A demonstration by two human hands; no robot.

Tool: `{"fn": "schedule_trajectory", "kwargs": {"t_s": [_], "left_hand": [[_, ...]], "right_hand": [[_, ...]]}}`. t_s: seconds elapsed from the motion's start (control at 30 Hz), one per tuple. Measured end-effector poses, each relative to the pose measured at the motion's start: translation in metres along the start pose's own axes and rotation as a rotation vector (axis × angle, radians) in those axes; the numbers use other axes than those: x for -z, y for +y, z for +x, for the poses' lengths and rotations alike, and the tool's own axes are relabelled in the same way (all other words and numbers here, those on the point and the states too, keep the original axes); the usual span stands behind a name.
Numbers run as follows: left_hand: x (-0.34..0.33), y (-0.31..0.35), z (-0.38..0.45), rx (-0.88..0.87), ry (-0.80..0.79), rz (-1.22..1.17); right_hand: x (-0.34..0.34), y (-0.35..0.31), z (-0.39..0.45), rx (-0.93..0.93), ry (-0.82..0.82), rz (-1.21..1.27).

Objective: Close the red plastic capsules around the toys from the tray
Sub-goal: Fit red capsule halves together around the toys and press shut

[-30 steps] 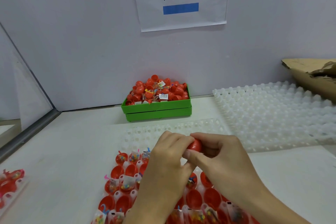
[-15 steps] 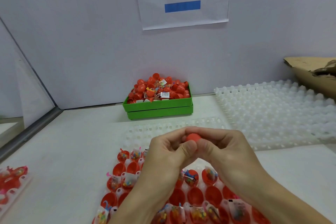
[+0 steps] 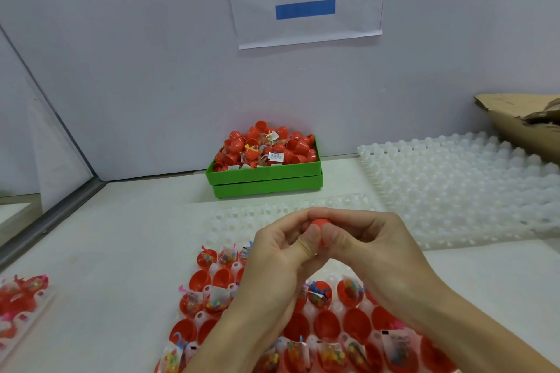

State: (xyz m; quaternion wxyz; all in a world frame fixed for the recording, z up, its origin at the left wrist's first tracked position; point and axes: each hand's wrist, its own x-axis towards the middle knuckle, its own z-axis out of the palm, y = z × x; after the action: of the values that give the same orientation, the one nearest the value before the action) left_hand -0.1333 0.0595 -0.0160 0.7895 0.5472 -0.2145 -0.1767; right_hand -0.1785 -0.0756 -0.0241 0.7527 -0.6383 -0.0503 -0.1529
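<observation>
A red capsule (image 3: 321, 225) is squeezed between both my hands above the tray; only its top shows between the fingers. My left hand (image 3: 281, 247) curls round it from the left, thumb pressed on its front. My right hand (image 3: 366, 239) grips it from the right. Below them lies a clear dimpled tray (image 3: 222, 268) with several open red capsule halves (image 3: 330, 325), some holding small bagged toys (image 3: 318, 294).
A green bin (image 3: 266, 180) heaped with red capsules stands against the back wall. White empty dimpled trays (image 3: 454, 185) lie at right, a torn cardboard box (image 3: 521, 121) behind them. Another tray with red halves (image 3: 18, 297) sits at the left edge.
Both hands have lifted the capsule a little and turned it, so my thumbs now press together on its front. The rest of the table is unchanged.
</observation>
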Motion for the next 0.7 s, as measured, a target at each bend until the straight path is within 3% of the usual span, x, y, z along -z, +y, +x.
{"fn": "schedule_trajectory", "kwargs": {"t_s": [0.13, 0.27, 0.47, 0.7], "left_hand": [[0.002, 0.002, 0.000, 0.068, 0.030, -0.121], [0.004, 0.002, 0.000, 0.073, 0.028, -0.136], [0.008, 0.000, 0.004, -0.007, 0.104, 0.145], [0.011, 0.003, 0.000, -0.132, 0.099, 0.459]], "right_hand": [[0.003, -0.001, 0.000, -0.017, -0.090, -0.002], [0.003, -0.004, 0.000, -0.004, -0.076, -0.118], [0.000, -0.008, -0.001, 0.050, 0.136, -0.280], [0.000, -0.011, -0.004, 0.061, 0.111, -0.363]]}}
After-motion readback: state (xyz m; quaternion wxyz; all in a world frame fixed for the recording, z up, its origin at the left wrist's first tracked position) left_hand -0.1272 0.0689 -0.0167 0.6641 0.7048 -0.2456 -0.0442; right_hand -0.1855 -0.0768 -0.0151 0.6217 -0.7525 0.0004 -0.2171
